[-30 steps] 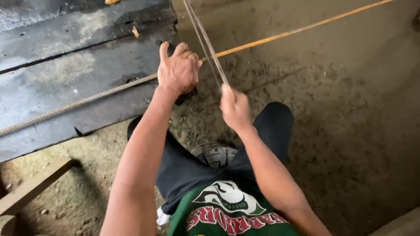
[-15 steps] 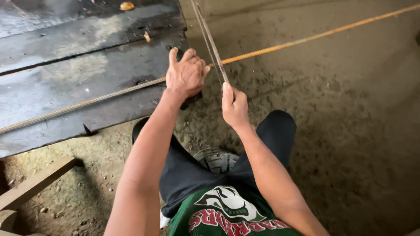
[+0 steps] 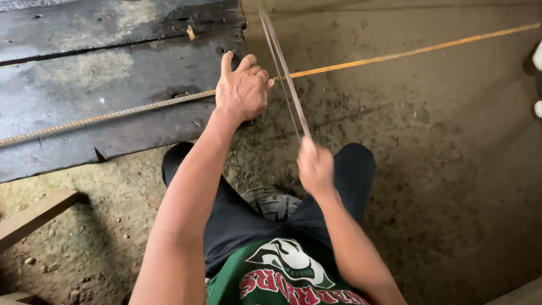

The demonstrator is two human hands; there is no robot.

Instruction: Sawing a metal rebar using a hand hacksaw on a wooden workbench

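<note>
A long rusty ribbed steel bar (image 3: 395, 55) lies across dark wooden planks (image 3: 84, 73) and out over the dirt floor. My left hand (image 3: 243, 87) presses down on the bar at the planks' right edge, fingers curled over it. My right hand (image 3: 315, 166) grips the handle end of a thin hacksaw (image 3: 282, 70), blurred with motion, whose blade crosses the bar just right of my left hand. I crouch over the spot in dark trousers and a green shirt.
Packed dirt floor (image 3: 440, 169) spreads to the right and below. A pale wooden batten (image 3: 34, 217) lies at the lower left. A tyre-like rubber piece (image 3: 274, 203) sits under my legs. White objects (image 3: 536, 56) show at the right edge.
My right hand has drawn the saw back toward me and lower in view. The left hand stays on the bar. The camera has shifted slightly.
</note>
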